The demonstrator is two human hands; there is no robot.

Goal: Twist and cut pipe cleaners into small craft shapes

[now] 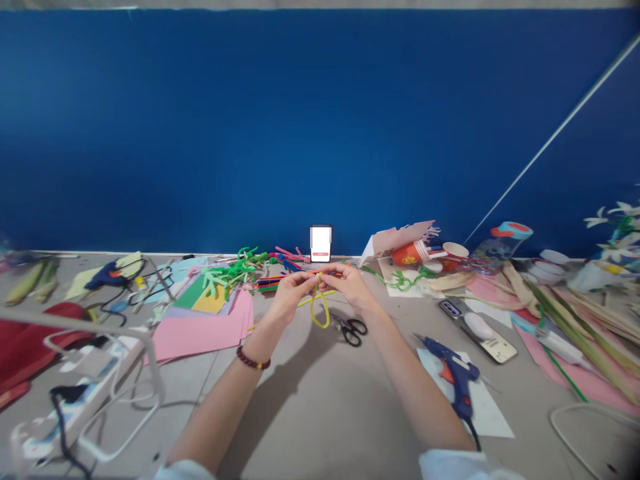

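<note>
Both my hands meet over the middle of the table, working on a yellow pipe cleaner [321, 321] bent into a hanging loop. My left hand [290, 295] pinches it from the left, a dark red bead bracelet [253, 361] on that wrist. From the right, my right hand [351, 288] pinches it near the top of the loop. Fingertips partly hide where the strands meet. Just below and right of the loop lie scissors with black handles [355, 331]. Behind the hands are several coloured pipe cleaners [273, 283], some orange, some green.
A phone-like lit screen [321, 243] stands against the blue partition [320, 133]. Pink paper [200, 338] and a power strip [85, 393] lie left. On the right are a blue glue gun [453, 373], a phone [477, 330], a red paper cup [411, 253] and long dried leaves [583, 327].
</note>
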